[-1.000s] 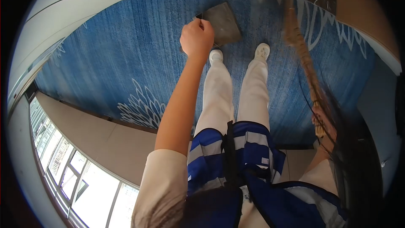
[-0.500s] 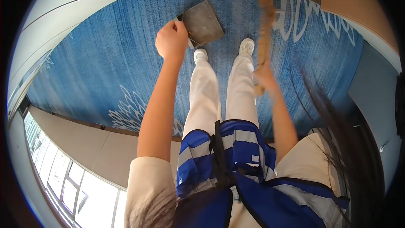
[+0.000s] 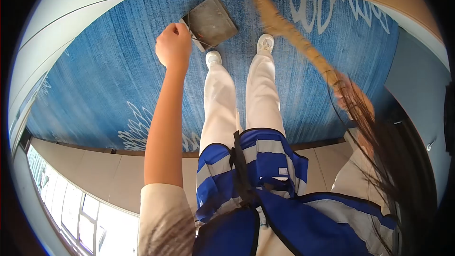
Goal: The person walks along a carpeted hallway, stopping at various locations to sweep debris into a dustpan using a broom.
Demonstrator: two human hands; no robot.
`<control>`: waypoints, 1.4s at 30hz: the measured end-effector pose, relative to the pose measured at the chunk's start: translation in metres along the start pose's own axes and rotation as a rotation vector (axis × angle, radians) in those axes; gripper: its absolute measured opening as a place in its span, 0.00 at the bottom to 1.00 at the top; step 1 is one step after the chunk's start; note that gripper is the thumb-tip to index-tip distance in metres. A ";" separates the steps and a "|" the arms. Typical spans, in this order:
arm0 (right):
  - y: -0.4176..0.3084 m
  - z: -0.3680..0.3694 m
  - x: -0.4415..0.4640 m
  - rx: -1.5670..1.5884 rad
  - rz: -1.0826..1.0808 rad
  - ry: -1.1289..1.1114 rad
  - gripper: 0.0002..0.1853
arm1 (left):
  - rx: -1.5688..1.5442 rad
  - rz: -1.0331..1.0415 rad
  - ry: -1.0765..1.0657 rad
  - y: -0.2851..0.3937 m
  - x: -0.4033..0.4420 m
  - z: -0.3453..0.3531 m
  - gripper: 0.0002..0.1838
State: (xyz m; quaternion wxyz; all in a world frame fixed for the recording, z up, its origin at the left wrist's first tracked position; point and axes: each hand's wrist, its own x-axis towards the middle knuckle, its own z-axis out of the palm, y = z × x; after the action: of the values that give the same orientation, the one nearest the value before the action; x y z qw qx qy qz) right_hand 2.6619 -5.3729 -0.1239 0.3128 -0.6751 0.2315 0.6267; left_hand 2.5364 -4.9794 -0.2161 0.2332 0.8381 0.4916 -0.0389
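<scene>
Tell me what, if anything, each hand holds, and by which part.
The right hand grips the broom by its near, narrow end. The left hand is closed, but whether it holds the dustpan cannot be told.

Broom (image 3: 298, 41) in right grip (image 3: 354, 98) (grey dustpan (image 3: 213, 21) at left grip (image 3: 174, 45))

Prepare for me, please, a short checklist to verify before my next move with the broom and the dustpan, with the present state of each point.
1. Broom gripped by the right hand: ok.
2. Left hand gripping the handle of the dustpan: cannot tell; the hand is closed, but what it grips is hidden.
3. Broom touching the carpet: cannot tell; its far end is blurred.
4. Left shoe apart from the dustpan: cannot tell; they look very near.
5. Clear view of the right hand: not ok; hair strands cross it.
</scene>
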 end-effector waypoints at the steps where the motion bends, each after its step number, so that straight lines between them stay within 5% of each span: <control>1: 0.005 -0.008 0.001 0.002 0.009 -0.004 0.39 | 0.007 0.020 -0.001 0.000 -0.002 0.001 0.17; 9: -0.004 -0.043 0.133 -0.134 -0.256 0.482 0.39 | 0.066 -0.036 -0.051 0.000 -0.001 0.004 0.17; 11: 0.001 -0.039 0.178 -0.090 -0.252 0.422 0.38 | 0.034 -0.037 -0.031 0.001 -0.006 0.004 0.17; 15: 0.036 0.065 0.189 -0.237 -0.416 0.432 0.37 | 0.006 0.003 -0.006 0.002 -0.005 0.004 0.16; 16: 0.049 0.093 0.183 -0.204 -0.315 0.348 0.40 | 0.005 0.010 -0.011 0.000 -0.006 0.004 0.16; 18: 0.057 0.151 0.126 -0.094 -0.458 0.164 0.46 | 0.000 0.059 0.047 0.000 -0.005 0.007 0.16; 21: 0.079 0.201 0.097 -0.346 -0.473 0.251 0.47 | -0.006 -0.010 0.002 0.001 -0.005 0.006 0.17; 23: 0.039 0.192 0.049 -0.076 -0.273 -0.031 0.46 | -0.004 -0.014 -0.010 0.003 -0.004 0.004 0.17; 25: 0.075 0.144 0.060 0.082 -0.410 -0.027 0.43 | -0.004 -0.020 -0.031 0.003 -0.006 0.003 0.17; 27: 0.059 0.075 0.033 0.303 -0.079 -0.102 0.41 | -0.010 0.042 0.025 0.002 -0.007 0.005 0.17; 29: 0.045 0.019 0.010 0.325 -0.099 -0.131 0.41 | -0.009 0.027 0.014 0.004 -0.007 0.005 0.17; 33: 0.004 -0.023 -0.001 0.024 -0.133 0.230 0.42 | 0.020 0.032 0.011 0.000 -0.004 0.007 0.17; 40: -0.036 -0.037 0.140 -0.109 -0.245 0.446 0.39 | -0.003 -0.020 -0.006 0.003 -0.004 0.004 0.17; 42: -0.027 -0.038 0.188 -0.119 -0.291 0.349 0.42 | 0.009 0.032 0.037 -0.003 -0.001 0.008 0.17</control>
State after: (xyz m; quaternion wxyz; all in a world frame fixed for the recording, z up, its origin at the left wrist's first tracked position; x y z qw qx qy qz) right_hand 2.7281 -5.3662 -0.3063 0.3148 -0.8168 0.1449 0.4612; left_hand 2.5343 -4.9827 -0.2238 0.2209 0.8474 0.4824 -0.0219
